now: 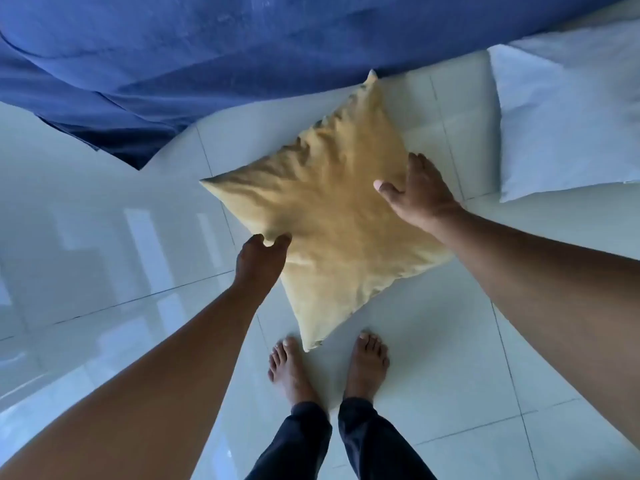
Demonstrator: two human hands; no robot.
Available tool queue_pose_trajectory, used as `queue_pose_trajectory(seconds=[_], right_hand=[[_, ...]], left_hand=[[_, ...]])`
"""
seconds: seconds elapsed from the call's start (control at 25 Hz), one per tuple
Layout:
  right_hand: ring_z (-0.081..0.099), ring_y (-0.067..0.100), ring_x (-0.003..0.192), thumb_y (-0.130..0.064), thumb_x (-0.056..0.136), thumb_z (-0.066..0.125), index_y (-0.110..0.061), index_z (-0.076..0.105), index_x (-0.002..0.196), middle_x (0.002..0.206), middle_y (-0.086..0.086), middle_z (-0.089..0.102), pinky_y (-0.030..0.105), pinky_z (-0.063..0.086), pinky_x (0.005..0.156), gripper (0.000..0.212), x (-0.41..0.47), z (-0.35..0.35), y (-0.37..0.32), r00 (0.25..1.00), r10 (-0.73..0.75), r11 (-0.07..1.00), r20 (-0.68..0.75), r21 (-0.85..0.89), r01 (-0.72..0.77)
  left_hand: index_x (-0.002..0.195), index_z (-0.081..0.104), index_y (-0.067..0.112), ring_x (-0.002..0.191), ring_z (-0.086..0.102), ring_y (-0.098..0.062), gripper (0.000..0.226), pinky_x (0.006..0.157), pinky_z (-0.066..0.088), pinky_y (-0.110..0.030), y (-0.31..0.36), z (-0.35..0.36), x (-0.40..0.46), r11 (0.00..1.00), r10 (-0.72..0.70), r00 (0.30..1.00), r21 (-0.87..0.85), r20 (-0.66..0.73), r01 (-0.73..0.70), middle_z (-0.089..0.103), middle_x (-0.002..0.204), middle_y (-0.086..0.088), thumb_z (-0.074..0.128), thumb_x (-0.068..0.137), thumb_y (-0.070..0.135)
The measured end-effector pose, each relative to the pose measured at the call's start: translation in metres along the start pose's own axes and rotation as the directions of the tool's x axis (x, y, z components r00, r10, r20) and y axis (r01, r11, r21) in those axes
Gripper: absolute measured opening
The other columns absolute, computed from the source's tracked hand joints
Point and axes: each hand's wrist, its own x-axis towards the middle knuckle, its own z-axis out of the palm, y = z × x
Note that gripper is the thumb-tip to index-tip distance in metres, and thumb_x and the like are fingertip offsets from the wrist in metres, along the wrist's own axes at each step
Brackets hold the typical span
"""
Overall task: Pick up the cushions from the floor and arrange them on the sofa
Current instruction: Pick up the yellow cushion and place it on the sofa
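A mustard-yellow cushion (329, 216) hangs diamond-wise above the tiled floor, just in front of my bare feet. My left hand (261, 259) pinches its lower left edge between thumb and fingers. My right hand (417, 192) grips its right edge, thumb on top and fingers wrapped behind. The sofa (242, 57), draped in blue cloth, fills the top of the view, and the cushion's upper corner reaches its front edge. A white cushion (568, 123) lies on the floor to the right, close to the sofa.
The floor (104, 237) is glossy pale tile with reflections on the left. My feet (329, 365) stand right below the yellow cushion's bottom corner. A fold of the blue sofa cover (114, 140) hangs down to the floor at left.
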Motion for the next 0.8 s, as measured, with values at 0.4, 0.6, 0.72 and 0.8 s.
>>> queue_pose_trajectory(seconds=[0.4,0.6,0.72,0.8], right_hand=[[0.061,0.033,0.119,-0.107,0.039,0.053,-0.025,0.061,0.136,0.129,0.001,0.066,0.047,0.049,0.104,0.127,0.066,0.037,0.025,0.95,0.298,0.852,0.087,0.425,-0.306],[0.071,0.027,0.104,-0.098,0.045,0.067,-0.02,0.072,0.116,0.112,-0.001,0.075,0.044,0.055,0.099,0.105,0.011,0.008,0.018,0.965,0.246,0.791,0.091,0.557,-0.254],[0.071,0.029,0.104,-0.099,0.046,0.065,-0.023,0.072,0.099,0.109,-0.001,0.076,0.047,0.055,0.1,0.092,-0.038,-0.026,0.012,0.966,0.247,0.782,0.079,0.572,-0.247],[0.071,0.029,0.103,-0.098,0.051,0.063,-0.026,0.069,0.087,0.106,-0.001,0.076,0.048,0.054,0.1,0.081,-0.08,-0.054,0.003,0.971,0.232,0.787,0.06,0.575,-0.223]], left_hand=[[0.133,0.065,0.02,0.104,0.068,-0.015,0.074,0.103,0.051,-0.036,-0.022,0.035,0.062,0.763,-0.169,0.964,-0.591,0.207,0.261,0.074,0.12,0.003,0.087,0.072,0.057],[0.126,0.068,0.022,0.099,0.068,-0.017,0.058,0.094,0.051,-0.038,-0.013,0.011,0.005,0.775,-0.19,0.968,-0.58,0.161,0.249,0.075,0.112,0.002,0.083,0.078,0.052],[0.119,0.068,0.024,0.098,0.068,-0.017,0.052,0.089,0.051,-0.037,0.001,-0.019,-0.054,0.805,-0.193,0.969,-0.539,0.155,0.247,0.075,0.11,0.002,0.08,0.079,0.054],[0.115,0.067,0.023,0.095,0.068,-0.015,0.048,0.083,0.05,-0.035,0.009,-0.043,-0.098,0.82,-0.185,0.972,-0.522,0.148,0.235,0.075,0.109,0.002,0.079,0.08,0.054]])
